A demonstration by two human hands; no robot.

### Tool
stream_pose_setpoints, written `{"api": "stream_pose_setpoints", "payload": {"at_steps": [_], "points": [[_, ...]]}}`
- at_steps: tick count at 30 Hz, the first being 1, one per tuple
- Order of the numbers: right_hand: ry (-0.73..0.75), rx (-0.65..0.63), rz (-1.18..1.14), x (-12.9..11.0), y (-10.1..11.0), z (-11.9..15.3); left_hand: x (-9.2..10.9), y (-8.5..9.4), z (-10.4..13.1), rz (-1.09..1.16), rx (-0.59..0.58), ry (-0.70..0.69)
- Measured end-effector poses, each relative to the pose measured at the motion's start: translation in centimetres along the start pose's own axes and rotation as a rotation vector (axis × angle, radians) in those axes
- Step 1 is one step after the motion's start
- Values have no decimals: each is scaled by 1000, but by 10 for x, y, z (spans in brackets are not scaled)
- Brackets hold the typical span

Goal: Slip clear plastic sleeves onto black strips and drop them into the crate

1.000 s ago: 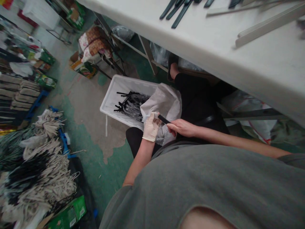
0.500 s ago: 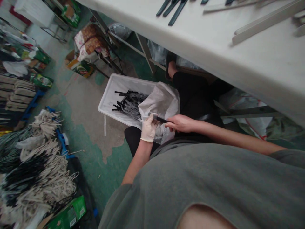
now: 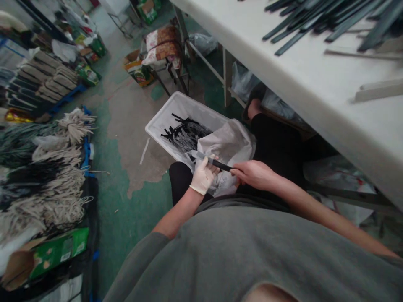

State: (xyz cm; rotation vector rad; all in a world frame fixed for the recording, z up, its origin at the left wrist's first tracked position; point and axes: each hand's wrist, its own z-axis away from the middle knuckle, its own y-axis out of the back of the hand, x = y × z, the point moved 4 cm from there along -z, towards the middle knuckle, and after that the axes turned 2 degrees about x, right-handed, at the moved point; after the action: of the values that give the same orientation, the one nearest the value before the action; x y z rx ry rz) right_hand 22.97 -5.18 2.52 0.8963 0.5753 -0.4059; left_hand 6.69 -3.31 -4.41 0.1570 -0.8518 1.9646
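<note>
My left hand, in a pale glove, is closed with its thumb on a flat black strip. A clear or whitish sleeve seems to cover the strip's far end, though blur hides its detail. The strip's near end is pinched by my bare right hand. Below my hands, a white cloth or sack lies over my lap and the edge of a white plastic bin. Inside the bin is a bundle of black and grey strips.
A white table on my right bears dark strips. Bundles of beige cords lie at left, by an open green carton. A stool with a patterned cushion stands beyond the bin.
My view has turned, so the bin and hands sit further right and more dark strips show on the table. My left fingers have opened slightly along the strip; both hands still hold it.
</note>
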Motion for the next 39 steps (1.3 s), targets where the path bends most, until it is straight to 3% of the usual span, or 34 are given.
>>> {"api": "stream_pose_setpoints", "payload": {"at_steps": [6, 12, 15, 18, 23, 28, 35, 39], "points": [[-11, 38, 127, -9, 1, -12, -12, -6, 6, 14, -112, -34], [35, 124, 207, -11, 20, -6, 8, 2, -1, 161, -23, -159], [13, 153, 232, -17, 22, -11, -2, -4, 0, 144, -133, -149], [28, 154, 179, -24, 20, -17, -8, -13, 0, 136, -209, -160], [67, 214, 28, -24, 28, -6, 13, -2, -2, 228, -62, -208], [92, 257, 12, -27, 22, -16, 6, -14, -1, 190, -187, -159], [146, 251, -158, -23, 13, -32, -8, -23, 5, 181, -219, -72], [169, 265, -203, -22, 19, -24, 4, -21, 4, 190, -184, -117]]}}
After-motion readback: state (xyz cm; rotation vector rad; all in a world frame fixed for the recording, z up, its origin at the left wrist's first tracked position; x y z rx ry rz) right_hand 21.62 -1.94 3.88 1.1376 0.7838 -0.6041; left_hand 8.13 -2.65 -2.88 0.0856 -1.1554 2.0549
